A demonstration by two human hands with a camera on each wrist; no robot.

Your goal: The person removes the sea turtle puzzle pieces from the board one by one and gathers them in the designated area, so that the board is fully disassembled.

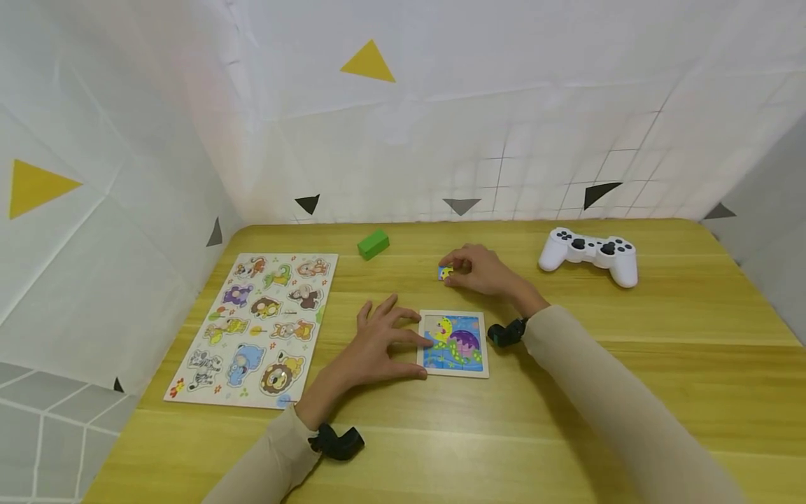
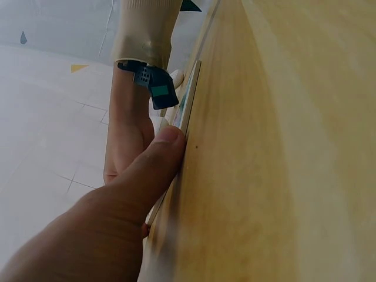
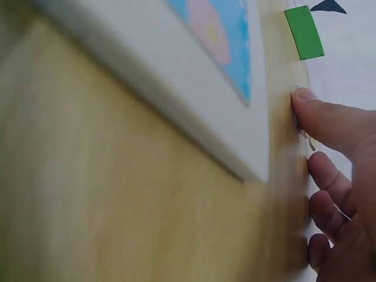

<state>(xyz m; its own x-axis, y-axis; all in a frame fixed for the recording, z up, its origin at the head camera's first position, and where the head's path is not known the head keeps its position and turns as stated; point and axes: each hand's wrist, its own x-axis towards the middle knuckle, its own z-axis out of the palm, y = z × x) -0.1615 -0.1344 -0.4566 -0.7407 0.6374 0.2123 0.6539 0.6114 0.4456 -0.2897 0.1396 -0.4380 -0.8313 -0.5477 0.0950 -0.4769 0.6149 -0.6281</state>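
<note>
Nearest sleeve: I see a beige sleeve [image 1: 267,458] and a small black wrist camera [image 1: 340,444], both nearer me and left of the square picture puzzle in a flat white frame [image 1: 460,374].
Left hand: the left hand [image 1: 378,346] is at the puzzle's left side, its fingers straight and spread apart, thumb touching the frame near its near left corner.
Puzzle: lies flat on the yellow wood-grain surface [image 1: 403,434]; I see a purple-and-green picture on blue, with pale backing showing at its far left corner.
Animal board: a white rectangular board with colourful animal shapes [image 1: 257,339] lies left of the puzzle, well apart.
Right hand: beyond the puzzle, the right hand [image 1: 481,271] has thumb and fingers pinched on a small blue-and-yellow puzzle piece [image 1: 445,273]; whether that touches the surface, I cannot tell.
Controller: a white game controller with black sticks [image 1: 590,255], beyond the puzzle and to its right.
Block: a green rectangular block [image 1: 374,244], beyond the puzzle and to its left.
</note>
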